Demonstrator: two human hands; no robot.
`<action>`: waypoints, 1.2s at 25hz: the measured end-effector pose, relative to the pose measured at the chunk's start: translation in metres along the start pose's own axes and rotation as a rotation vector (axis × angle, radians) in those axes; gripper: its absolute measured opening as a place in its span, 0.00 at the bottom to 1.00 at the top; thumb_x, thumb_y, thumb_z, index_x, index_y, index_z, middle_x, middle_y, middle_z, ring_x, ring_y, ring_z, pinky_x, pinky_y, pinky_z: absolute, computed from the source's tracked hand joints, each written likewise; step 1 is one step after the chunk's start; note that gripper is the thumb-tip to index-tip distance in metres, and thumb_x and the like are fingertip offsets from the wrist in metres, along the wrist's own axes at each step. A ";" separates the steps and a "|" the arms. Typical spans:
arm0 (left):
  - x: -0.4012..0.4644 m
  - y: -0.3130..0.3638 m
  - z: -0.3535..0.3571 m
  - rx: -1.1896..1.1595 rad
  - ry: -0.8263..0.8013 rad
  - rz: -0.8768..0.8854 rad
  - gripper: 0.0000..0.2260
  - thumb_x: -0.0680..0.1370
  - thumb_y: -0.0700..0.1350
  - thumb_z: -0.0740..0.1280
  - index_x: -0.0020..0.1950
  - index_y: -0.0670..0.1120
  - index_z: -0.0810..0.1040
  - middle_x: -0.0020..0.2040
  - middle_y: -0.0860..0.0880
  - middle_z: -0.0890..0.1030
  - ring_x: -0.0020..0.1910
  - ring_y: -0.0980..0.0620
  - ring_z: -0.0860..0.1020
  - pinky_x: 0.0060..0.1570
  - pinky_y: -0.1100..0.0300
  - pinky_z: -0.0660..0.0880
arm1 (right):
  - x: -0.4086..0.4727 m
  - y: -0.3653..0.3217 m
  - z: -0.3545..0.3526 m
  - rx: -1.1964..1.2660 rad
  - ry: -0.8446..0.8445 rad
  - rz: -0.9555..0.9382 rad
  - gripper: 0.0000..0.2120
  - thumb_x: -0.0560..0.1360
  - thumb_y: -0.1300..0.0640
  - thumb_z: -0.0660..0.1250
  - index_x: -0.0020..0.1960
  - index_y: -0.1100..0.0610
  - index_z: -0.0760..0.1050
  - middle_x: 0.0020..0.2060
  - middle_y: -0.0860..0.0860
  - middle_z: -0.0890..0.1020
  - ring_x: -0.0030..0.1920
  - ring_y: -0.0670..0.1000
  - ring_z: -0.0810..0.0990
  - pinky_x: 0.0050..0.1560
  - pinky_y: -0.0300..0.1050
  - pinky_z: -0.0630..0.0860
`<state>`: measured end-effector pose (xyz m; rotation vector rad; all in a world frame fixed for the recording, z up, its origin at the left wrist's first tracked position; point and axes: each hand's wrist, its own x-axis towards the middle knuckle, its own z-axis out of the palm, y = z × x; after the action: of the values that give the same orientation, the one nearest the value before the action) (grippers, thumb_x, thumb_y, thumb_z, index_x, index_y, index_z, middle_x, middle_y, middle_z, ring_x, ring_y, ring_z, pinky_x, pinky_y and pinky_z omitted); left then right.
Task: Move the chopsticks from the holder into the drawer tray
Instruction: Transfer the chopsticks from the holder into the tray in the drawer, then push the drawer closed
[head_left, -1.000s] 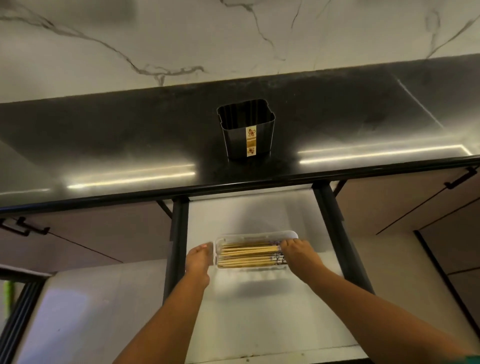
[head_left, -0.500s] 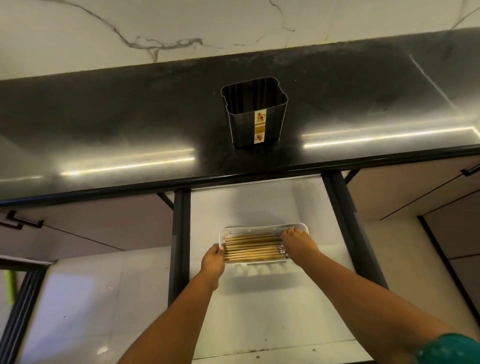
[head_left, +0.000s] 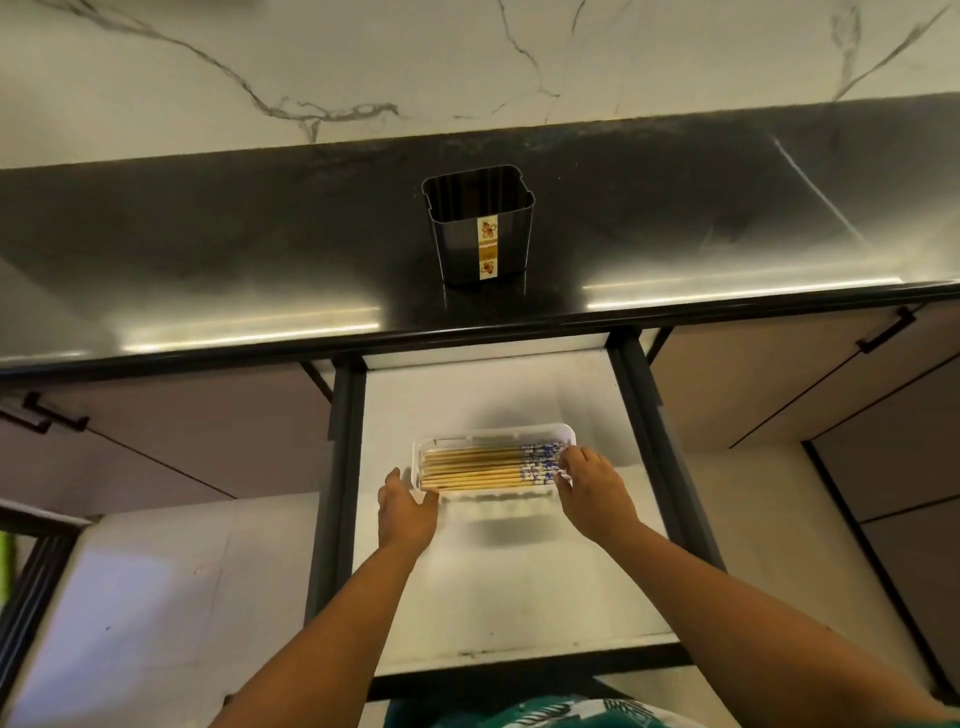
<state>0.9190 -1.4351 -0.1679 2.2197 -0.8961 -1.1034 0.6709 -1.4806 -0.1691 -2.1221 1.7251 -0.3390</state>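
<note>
A bundle of wooden chopsticks (head_left: 472, 470) with blue-patterned ends lies flat in a clear white tray (head_left: 498, 434) on the floor of the open drawer (head_left: 519, 582). The black ribbed holder (head_left: 480, 234) stands upright on the black counter above and looks empty. My left hand (head_left: 408, 512) is at the tray's front left corner, thumb apart from the rim and fingertips against the corner. At the tray's right end my right hand (head_left: 592, 488) has its fingers spread, the tips resting on the patterned chopstick ends.
The black counter's front edge (head_left: 467, 338) overhangs the back of the drawer. Dark drawer rails (head_left: 337, 467) run along both sides. Closed cabinet fronts with black handles (head_left: 885, 330) flank the drawer. A marble wall stands behind the counter.
Both hands have loosened from the tray's ends. My left hand slid back toward the front left corner, and my right hand's fingers have spread over the chopstick ends. The view shifted slightly.
</note>
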 end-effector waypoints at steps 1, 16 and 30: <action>-0.012 -0.003 0.002 0.007 0.018 0.055 0.28 0.76 0.48 0.68 0.73 0.46 0.61 0.72 0.42 0.65 0.66 0.39 0.70 0.62 0.46 0.72 | -0.009 0.000 -0.006 0.014 0.026 -0.011 0.11 0.78 0.54 0.64 0.57 0.59 0.72 0.50 0.56 0.80 0.47 0.54 0.77 0.46 0.42 0.72; -0.188 -0.115 0.008 0.517 0.095 0.724 0.34 0.78 0.62 0.53 0.78 0.46 0.46 0.79 0.48 0.43 0.77 0.48 0.43 0.72 0.53 0.45 | -0.225 -0.030 0.007 -0.014 0.158 -0.059 0.30 0.79 0.49 0.61 0.75 0.60 0.57 0.75 0.60 0.61 0.76 0.58 0.59 0.73 0.52 0.61; -0.183 -0.105 -0.032 1.147 -0.013 0.581 0.50 0.74 0.50 0.68 0.73 0.42 0.28 0.74 0.43 0.28 0.75 0.42 0.35 0.74 0.48 0.43 | -0.203 -0.023 0.016 -0.261 -0.143 0.045 0.45 0.72 0.64 0.57 0.72 0.58 0.24 0.72 0.57 0.26 0.72 0.57 0.27 0.73 0.54 0.39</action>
<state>0.8975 -1.2257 -0.1306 2.3804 -2.4074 -0.2937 0.6538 -1.2760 -0.1622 -2.2186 1.8128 0.0538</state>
